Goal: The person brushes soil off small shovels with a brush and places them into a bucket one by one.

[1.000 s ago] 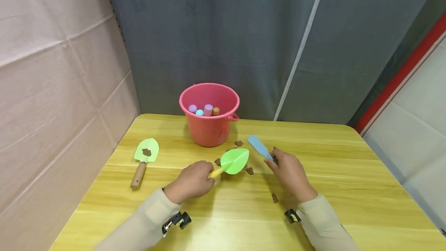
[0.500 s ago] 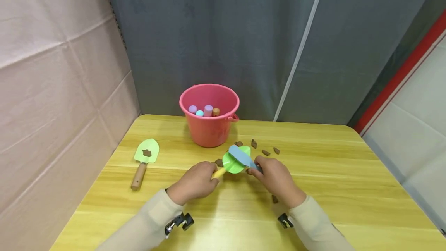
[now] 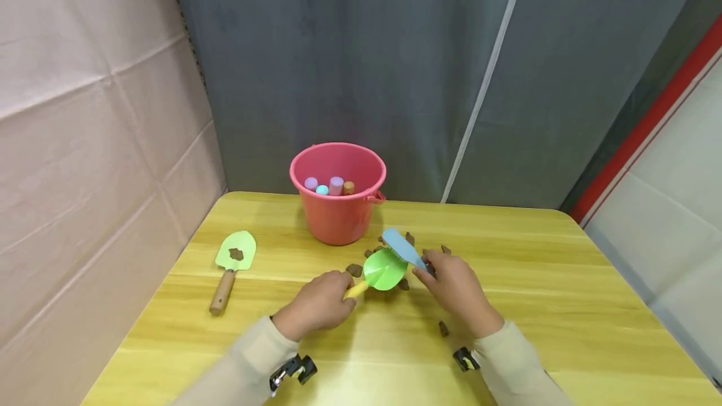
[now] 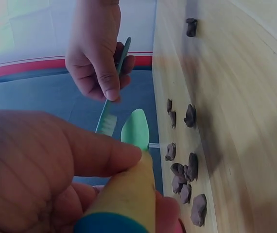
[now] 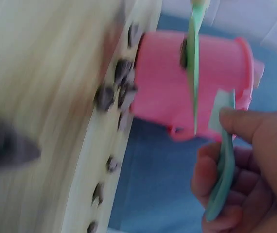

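My left hand [image 3: 320, 301] grips the yellow handle of a toy trowel with a green leaf-shaped blade [image 3: 385, 270], raised a little above the table. My right hand [image 3: 461, 288] holds a small blue brush [image 3: 402, 245] by its handle; its pale bristles [image 4: 108, 125] face the trowel. In the head view the brush head overlaps the blade's upper right edge; touch cannot be told. Several brown clay-like clumps [image 3: 353, 270] lie on the table around and beyond the blade. In the right wrist view a brown clump [image 5: 183, 53] shows against the edge-on blade; whether it sticks there is unclear.
A pink bucket [image 3: 337, 224] stands behind the hands, with purple, light-blue and brown pieces inside. On the left lies a second trowel [image 3: 222, 292], wooden-handled, with a brown clump on its pale green blade. One clump [image 3: 443, 329] lies nearer, between the forearms. A grey curtain [image 3: 338, 67] closes the back.
My right hand has moved left, bringing the brush across the green blade, then slightly back to its upper right edge. The left hand has shifted slightly right with the trowel.
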`<action>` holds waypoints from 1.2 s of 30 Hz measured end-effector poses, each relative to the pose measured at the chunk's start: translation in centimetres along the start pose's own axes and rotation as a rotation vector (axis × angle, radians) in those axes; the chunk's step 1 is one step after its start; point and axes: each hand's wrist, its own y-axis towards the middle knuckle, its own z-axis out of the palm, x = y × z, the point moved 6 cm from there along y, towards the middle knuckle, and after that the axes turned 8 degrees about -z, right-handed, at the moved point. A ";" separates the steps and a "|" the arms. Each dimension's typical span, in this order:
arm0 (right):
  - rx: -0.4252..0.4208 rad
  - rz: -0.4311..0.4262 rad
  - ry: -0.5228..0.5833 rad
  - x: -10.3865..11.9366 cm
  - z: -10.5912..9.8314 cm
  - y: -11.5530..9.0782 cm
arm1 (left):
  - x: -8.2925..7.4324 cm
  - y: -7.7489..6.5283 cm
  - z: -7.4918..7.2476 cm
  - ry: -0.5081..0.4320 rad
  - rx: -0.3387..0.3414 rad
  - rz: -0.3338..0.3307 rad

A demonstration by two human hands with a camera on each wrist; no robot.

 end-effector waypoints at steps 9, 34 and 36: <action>0.106 -0.128 0.009 3.3 1.7 -0.5 | -0.1 0.0 0.6 -0.023 -0.003 0.009; -0.060 0.179 0.011 -5.2 -1.3 -0.6 | 0.7 -0.1 0.4 -0.074 -0.020 -0.002; -0.059 0.196 0.028 -5.7 -1.4 -0.9 | 0.9 -0.2 0.2 -0.070 -0.036 -0.007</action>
